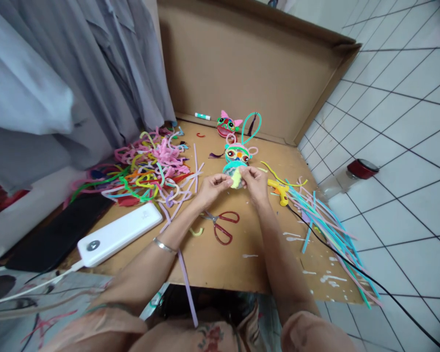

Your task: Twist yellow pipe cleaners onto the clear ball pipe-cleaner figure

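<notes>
My left hand [214, 188] and my right hand [255, 183] pinch a small pale yellow fuzzy piece [236, 179] between them, above the cardboard-topped table. Just beyond it stands a colourful pipe-cleaner animal head [237, 153] with big eyes, pink loop ears and a teal lower part, which my fingers partly cover. Whether the yellow piece touches the head I cannot tell. A pair of scissors [223, 227] with dark red handles lies open between my forearms. To the right of my right hand is a yellow glue gun [279, 191].
Tangled pipe cleaners [157, 166] heap at the left, beside a white power bank [121, 234]. Straight pipe cleaners [330, 234] and a black cord [337, 256] lie right. A finished-looking pink animal head [227, 126] and a glue stick [202, 116] sit near the cardboard wall [242, 68].
</notes>
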`<state>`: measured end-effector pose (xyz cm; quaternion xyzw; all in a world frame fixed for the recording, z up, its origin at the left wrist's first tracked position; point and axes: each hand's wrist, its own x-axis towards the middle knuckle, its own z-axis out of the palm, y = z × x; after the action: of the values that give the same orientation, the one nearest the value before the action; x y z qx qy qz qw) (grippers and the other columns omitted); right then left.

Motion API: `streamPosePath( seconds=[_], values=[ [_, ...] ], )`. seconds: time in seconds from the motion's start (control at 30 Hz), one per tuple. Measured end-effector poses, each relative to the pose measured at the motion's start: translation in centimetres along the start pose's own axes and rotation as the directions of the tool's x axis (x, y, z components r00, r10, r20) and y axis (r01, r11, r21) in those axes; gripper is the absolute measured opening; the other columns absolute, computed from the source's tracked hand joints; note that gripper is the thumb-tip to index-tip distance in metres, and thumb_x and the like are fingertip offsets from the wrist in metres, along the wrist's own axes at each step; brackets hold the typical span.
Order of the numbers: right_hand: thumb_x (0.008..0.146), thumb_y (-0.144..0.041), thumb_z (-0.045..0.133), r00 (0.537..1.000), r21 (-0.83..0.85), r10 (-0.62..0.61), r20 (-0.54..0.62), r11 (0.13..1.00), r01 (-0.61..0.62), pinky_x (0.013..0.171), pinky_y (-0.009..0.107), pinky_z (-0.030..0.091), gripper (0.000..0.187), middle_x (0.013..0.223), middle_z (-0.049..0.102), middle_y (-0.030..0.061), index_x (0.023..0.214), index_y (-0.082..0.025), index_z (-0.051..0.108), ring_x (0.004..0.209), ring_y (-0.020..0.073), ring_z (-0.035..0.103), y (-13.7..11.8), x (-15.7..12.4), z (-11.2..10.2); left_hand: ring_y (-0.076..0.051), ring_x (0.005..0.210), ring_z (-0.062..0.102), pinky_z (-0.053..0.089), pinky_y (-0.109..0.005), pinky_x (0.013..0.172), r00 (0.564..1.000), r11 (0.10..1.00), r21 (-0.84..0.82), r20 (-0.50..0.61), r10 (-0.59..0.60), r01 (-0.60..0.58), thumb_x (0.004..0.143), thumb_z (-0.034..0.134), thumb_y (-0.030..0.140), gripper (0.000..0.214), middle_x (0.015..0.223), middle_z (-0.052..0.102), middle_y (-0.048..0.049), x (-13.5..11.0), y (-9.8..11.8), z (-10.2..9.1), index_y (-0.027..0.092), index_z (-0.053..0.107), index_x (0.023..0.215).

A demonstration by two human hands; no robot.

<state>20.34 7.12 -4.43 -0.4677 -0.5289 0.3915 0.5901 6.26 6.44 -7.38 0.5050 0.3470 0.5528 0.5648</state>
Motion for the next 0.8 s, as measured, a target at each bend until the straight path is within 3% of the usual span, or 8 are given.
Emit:
streamPosePath(
  seconds=[0.1,0.2,0.33,0.53,0.67,0.8],
  values=[
    [0.069,-0.06,0.063,0.998,0.019,0.041,0.037,0.999,-0.042,0.041,0.02,0.031,0.044,0.052,0.052,-0.0036,0.063,-0.017,0.06,0.044,0.0059,0.042,0.2,-0.2,0.1,-0.01,0.06,0.048,0.04,-0.023,0.061,0.992,0.999,-0.038,-0.126,0.029,-0.034,0.057,0.081,0.046,0.037,0.061,0.059,0.0017,0.1,0.1,-0.1,0.014,0.066,0.068],
    [0.063,-0.051,0.071,0.993,-0.002,0.079,0.092,0.997,-0.079,0.041,0.019,0.032,0.037,0.053,0.055,-0.0037,0.066,-0.016,0.063,0.044,0.0059,0.044,0.4,-0.4,0.4,-0.009,0.058,0.048,0.04,-0.023,0.06,0.984,0.996,-0.082,-0.177,0.028,-0.043,0.055,0.081,0.045,0.036,0.059,0.058,0.0023,0.3,0.2,-0.2,0.014,0.065,0.067],
    [0.057,-0.041,0.074,0.991,0.035,0.095,0.092,0.995,-0.099,0.042,0.019,0.033,0.028,0.05,0.054,-0.0048,0.064,-0.016,0.063,0.043,0.0058,0.043,0.9,-0.7,1.0,-0.007,0.055,0.046,0.038,-0.022,0.058,0.987,0.988,-0.157,-0.16,-0.017,-0.009,0.053,0.084,0.04,0.035,0.056,0.056,0.0032,0.4,0.0,-0.2,0.014,0.066,0.066],
    [0.059,-0.039,0.072,0.993,0.135,0.077,0.09,0.987,-0.089,0.045,0.02,0.035,0.026,0.047,0.05,-0.0066,0.061,-0.017,0.058,0.043,0.0058,0.041,1.8,-0.8,1.5,-0.005,0.055,0.046,0.039,-0.02,0.058,0.988,0.909,-0.406,-0.071,-0.134,0.094,0.044,0.089,0.033,0.037,0.06,0.057,0.003,0.5,-1.1,0.1,0.014,0.064,0.065],
    [0.062,-0.039,0.068,0.998,0.057,0.041,0.04,0.997,-0.043,0.046,0.021,0.033,0.023,0.048,0.049,-0.0067,0.062,-0.018,0.058,0.044,0.0064,0.04,2.1,-0.8,1.6,-0.005,0.055,0.046,0.038,-0.02,0.056,0.99,0.93,-0.356,-0.076,-0.121,0.087,0.05,0.086,0.035,0.036,0.06,0.056,0.0031,0.6,-1.4,0.1,0.014,0.064,0.069],
    [0.067,-0.035,0.061,0.997,-0.139,-0.075,-0.002,0.988,0.074,0.052,0.023,0.035,0.017,0.054,0.052,-0.005,0.062,-0.018,0.059,0.05,0.0086,0.041,2.3,-0.6,1.3,-0.008,0.057,0.047,0.037,-0.021,0.056,0.993,0.987,-0.16,-0.116,-0.028,0.009,0.054,0.083,0.041,0.038,0.063,0.058,0.0026,0.7,-1.2,-0.4,0.015,0.065,0.075]
  ],
)
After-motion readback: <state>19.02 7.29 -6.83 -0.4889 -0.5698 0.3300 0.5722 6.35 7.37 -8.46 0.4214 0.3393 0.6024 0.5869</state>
